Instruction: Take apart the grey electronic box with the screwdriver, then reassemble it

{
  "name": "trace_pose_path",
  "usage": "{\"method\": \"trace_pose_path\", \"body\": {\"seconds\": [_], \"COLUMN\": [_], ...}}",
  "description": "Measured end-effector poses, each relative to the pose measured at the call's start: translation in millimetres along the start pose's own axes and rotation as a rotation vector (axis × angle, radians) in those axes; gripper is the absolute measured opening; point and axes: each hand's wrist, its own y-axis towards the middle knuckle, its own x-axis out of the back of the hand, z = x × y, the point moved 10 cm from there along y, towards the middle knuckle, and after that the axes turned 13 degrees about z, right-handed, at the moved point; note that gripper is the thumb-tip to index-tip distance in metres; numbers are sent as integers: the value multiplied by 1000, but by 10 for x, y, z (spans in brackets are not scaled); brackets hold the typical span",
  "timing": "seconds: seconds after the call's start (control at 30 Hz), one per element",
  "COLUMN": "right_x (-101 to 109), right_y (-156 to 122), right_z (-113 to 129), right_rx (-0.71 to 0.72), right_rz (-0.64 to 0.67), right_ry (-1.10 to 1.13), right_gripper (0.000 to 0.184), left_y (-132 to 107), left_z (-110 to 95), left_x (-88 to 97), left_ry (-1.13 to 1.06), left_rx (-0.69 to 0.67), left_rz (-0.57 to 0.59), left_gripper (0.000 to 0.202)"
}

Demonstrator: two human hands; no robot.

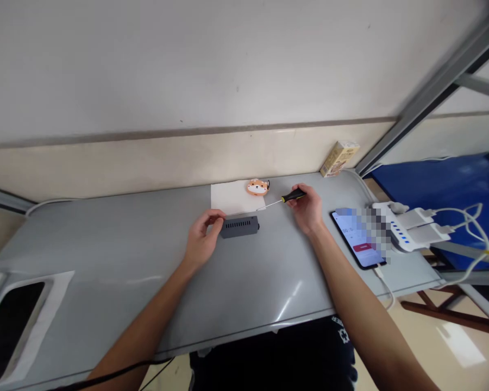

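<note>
A person's left hand [204, 237] pinches one end of a gray vented box [240, 228] toward the back edge of the table [106, 244]; the right hand [307, 209], fingers curled, holds a screwdriver [292, 195], tip near white paper [230, 196].

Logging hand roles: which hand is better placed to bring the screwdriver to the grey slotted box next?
Right, likely: the right hand holds the screwdriver, its tip near the grey slotted box. The left hand holds the box's left end, better placed for steadying.
</note>
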Motion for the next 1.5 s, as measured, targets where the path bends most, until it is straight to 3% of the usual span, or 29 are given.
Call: {"method": "trace_pose_path", "body": {"seconds": [0.43, 0.7, 0.8, 0.93, 1.03, 1.13, 1.23, 1.3, 1.43, 1.5], "right_x": [-51, -34, -75, -74, -29, -39, -239, -464, -929, -1087], "right_y": [-4, -9, -25, -36, -59, -195, -510, -765, -1127, -1189], "right_z": [-53, -35, -14, 51, 175, 467, 824, 938, 760, 578], "right_rx": [-22, 23, 43, 87, 141, 291, 544, 703, 877, 888], "right_rz": [27, 30, 42, 5, -65, -155, -189, -139, 135, 254], "right_ry": [-28, -330, -434, -518, -530, -571, -728, -849, -1058, -1195], "right_gripper": [15, 23, 26, 30, 37, 40, 38, 36, 33, 32], "left_y": [38, 51, 43, -24, -15, 28, 31, 12, -11, -7], "left_z": [-42, 51, 22, 34, 113, 140, 143, 129, 55, 22], "left_x": [-3, 19, -58, -166, -129, -96, -127, -155, -215, -255], "left_ry": [9, -15, -3, 70, 93, 72, 92, 166, 349, 425], "left_rx": [25, 85, 79, 78, 97, 82, 101, 122, 75, 12], "left_rz": [115, 79, 230, 457, 429, 343, 313, 301, 267, 258], "left_gripper": [20, 22, 25, 43, 42, 40, 36, 35, 29, 26]}}
